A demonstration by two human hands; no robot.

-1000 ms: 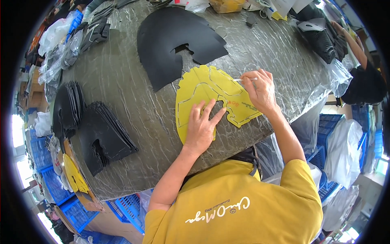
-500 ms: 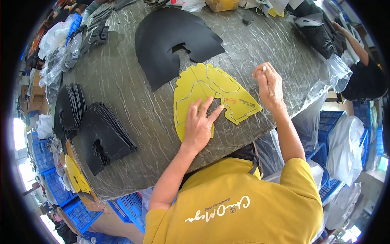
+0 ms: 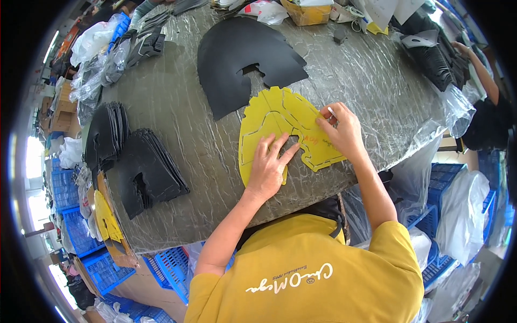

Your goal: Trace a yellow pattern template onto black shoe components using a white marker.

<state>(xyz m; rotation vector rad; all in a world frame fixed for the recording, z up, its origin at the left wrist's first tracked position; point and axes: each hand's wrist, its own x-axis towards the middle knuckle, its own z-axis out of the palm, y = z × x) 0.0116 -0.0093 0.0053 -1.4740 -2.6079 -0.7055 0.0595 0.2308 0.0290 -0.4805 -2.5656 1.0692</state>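
A yellow template [image 3: 273, 102] with scalloped edges, slots and a notch lies on the table in front of me. My left hand [image 3: 266, 169] rests on its left half, fingers spread around the notch. My right hand [image 3: 343, 132] is over the right edge of the template, its fingers closed around a thin white pen-like stick [image 3: 331, 111]. Only the stick's upper end shows; its tip is hidden by the fingers. Just beyond the template lies a black arched sheet [image 3: 231, 54] with a cut-out facing me. Whether anything lies under the template, I cannot tell.
Two stacks of black cut pieces [image 3: 153, 172] [image 3: 110, 132] sit at the table's left. More dark pieces [image 3: 431, 62] lie at the far right, near another person's arm [image 3: 484, 72]. A yellow box [image 3: 307, 13] stands at the back. Blue crates [image 3: 172, 266] are below the table.
My right hand has moved left and slightly nearer, from beside the template to over its right edge. My left hand stays on the template. The whole view has shifted a little.
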